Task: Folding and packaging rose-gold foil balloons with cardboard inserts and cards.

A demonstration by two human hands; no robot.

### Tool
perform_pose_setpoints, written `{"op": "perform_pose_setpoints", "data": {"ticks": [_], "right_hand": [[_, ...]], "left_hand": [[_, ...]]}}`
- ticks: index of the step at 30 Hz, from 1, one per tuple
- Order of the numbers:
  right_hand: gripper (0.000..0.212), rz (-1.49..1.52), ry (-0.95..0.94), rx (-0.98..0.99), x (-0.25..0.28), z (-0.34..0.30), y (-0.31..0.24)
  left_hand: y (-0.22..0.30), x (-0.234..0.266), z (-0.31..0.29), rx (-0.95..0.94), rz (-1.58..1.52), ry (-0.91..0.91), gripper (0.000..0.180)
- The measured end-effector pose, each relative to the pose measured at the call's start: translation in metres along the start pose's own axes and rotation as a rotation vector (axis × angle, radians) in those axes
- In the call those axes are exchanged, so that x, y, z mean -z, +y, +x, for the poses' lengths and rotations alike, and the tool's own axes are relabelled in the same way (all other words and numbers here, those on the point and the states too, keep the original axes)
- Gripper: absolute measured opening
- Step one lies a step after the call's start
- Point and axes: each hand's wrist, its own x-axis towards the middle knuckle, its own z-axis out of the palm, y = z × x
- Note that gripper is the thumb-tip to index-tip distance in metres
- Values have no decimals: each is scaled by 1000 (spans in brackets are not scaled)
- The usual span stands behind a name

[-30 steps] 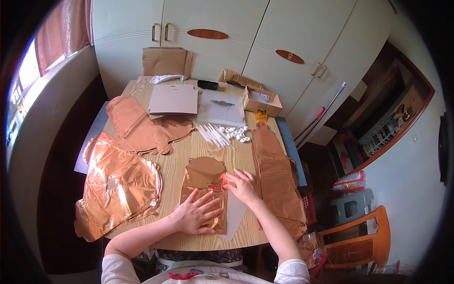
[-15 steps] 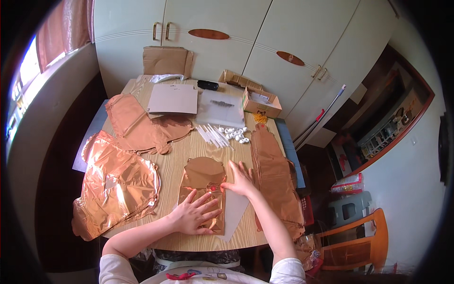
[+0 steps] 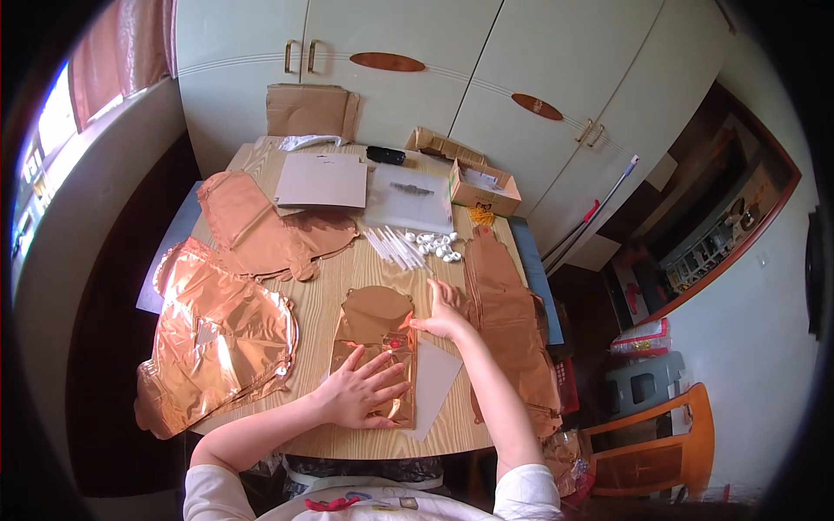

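Note:
A folded copper-coloured foil balloon (image 3: 375,326) lies flat at the front of the table, its rounded end pointing away from me. Spread flat on its lower part, my left hand (image 3: 360,391) has its fingers apart. My right hand (image 3: 446,314) is at the balloon's right edge, open, thumb out towards the foil and fingers pointing away. Partly beneath the balloon, a white card (image 3: 439,382) sticks out to the right. Larger copper foil balloons lie on both sides: a shiny one (image 3: 217,347) and a matte one (image 3: 243,221) on the left, a long stack (image 3: 504,321) on the right.
White sticks (image 3: 395,249) and several small white cups (image 3: 436,246) lie beyond the balloon. Farther back are a grey-white card stack (image 3: 321,181), a clear plastic bag (image 3: 407,198), a black object (image 3: 386,155) and an open cardboard box (image 3: 484,189). A wooden chair (image 3: 660,451) stands right.
My right hand has shifted slightly away from me, its fingers drawing closer together. My left hand stays flat on the balloon. The whole view has moved slightly.

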Motion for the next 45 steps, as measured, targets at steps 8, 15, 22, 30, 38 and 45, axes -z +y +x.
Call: {"op": "perform_pose_setpoints", "data": {"ticks": [8, 15, 22, 30, 38, 45], "right_hand": [[66, 69, 508, 71, -34, 5, 41], [51, -152, 0, 102, 6, -95, 18], [43, 244, -127, 47, 16, -103, 29], [16, 237, 241, -10, 118, -127, 73], [10, 200, 834, 499, 135, -216, -25], [11, 702, 586, 555, 50, -218, -28]], "left_hand": [[0, -2, 6, -24, 17, 19, 79], [0, -8, -2, -15, 20, 64, 77], [15, -4, -13, -24, 23, 46, 76], [26, -2, -24, -42, 7, 70, 76], [20, 27, -50, 216, -282, 290, 70], [11, 47, -102, 398, -1214, 708, 93]]}}
